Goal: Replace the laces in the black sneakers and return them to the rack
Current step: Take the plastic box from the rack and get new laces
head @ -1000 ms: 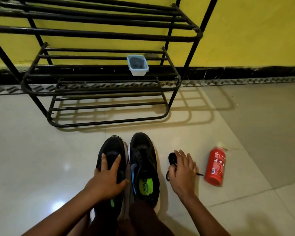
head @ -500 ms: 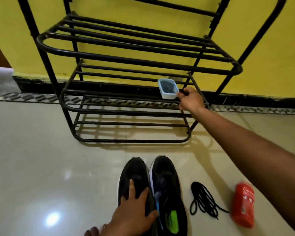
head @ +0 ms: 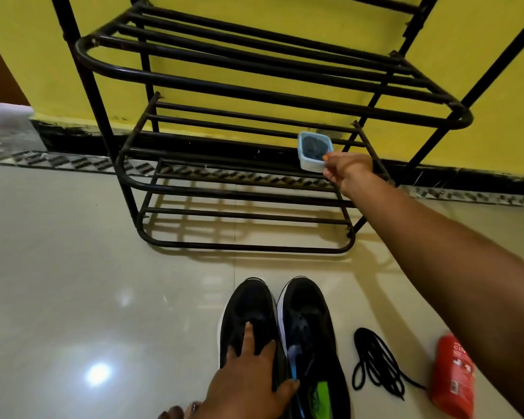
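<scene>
Black laces [head: 372, 355]: loose on the floor before the rack [head: 242, 246], no longer held.
Right hand [head: 350, 170]: now at the rack's middle shelf, pinching the tub [head: 314, 149] by its corner.
Sneakers [head: 307, 303]: side by side before the rack.
Left hand [head: 248, 385]: flat, fingers spread, on one sneaker.
Meaning: tub probably holds new laces.
Obstacle: rack's side bar crowds the tub; red bottle [head: 452, 376] before the rack's right end.

A black metal rack [head: 254, 92] stands against a yellow wall [head: 28, 40]. On its middle shelf sits a small pale-blue container [head: 314, 151] with something dark inside. The right hand [head: 350, 172] pinches the container's near right corner. On the tiled floor [head: 73, 282] before the rack, two black sneakers stand side by side. The left hand [head: 248, 379] rests flat, fingers spread, on the left sneaker [head: 248, 303], beside the right sneaker [head: 310, 300]. A loose black lace [head: 372, 355] lies just right of them, then a red bottle [head: 452, 376] on its side.
</scene>
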Action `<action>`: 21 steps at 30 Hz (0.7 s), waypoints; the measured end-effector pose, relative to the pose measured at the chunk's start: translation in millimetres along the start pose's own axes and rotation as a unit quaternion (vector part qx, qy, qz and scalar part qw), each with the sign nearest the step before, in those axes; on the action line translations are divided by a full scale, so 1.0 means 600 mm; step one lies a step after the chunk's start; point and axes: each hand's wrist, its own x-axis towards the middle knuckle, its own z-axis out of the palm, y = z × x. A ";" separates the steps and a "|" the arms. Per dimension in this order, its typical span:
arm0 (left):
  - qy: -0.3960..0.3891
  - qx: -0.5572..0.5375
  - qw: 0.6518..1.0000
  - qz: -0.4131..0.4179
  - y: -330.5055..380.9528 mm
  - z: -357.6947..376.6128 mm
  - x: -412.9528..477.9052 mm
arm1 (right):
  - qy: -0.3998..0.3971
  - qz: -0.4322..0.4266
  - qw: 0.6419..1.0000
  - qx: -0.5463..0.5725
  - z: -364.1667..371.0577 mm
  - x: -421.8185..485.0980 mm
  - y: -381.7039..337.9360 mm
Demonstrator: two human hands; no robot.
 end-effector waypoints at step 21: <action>0.151 0.085 0.985 0.011 -0.011 -0.025 -0.011 | -0.136 0.020 0.987 0.088 -0.070 -0.233 0.088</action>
